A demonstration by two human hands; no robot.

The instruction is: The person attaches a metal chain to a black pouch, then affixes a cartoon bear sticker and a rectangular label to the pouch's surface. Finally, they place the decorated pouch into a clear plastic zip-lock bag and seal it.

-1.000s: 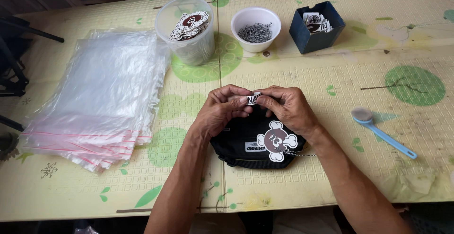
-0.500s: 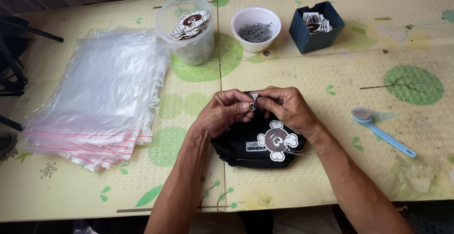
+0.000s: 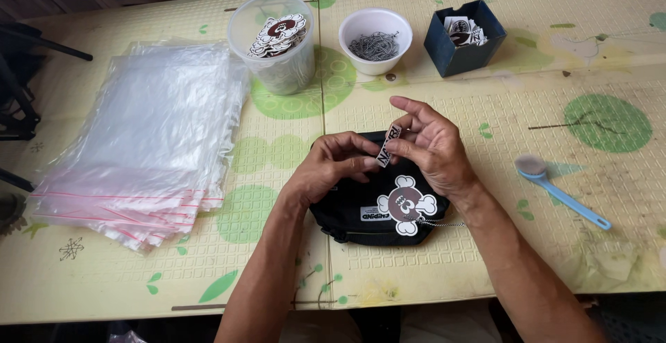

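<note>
A small black pouch lies on the table in front of me, with a brown and white charm on a thin chain resting on it. My left hand and my right hand meet above the pouch's top edge. Between their fingertips they pinch a small narrow black and white tag, held upright and tilted.
A stack of clear zip bags lies at the left. At the back stand a clear tub of charms, a white bowl of chains and a dark blue box of tags. A light blue scoop lies at the right.
Both hands have lifted slightly off the pouch. The tag now stands up between the fingertips, and my right fingers have spread apart.
</note>
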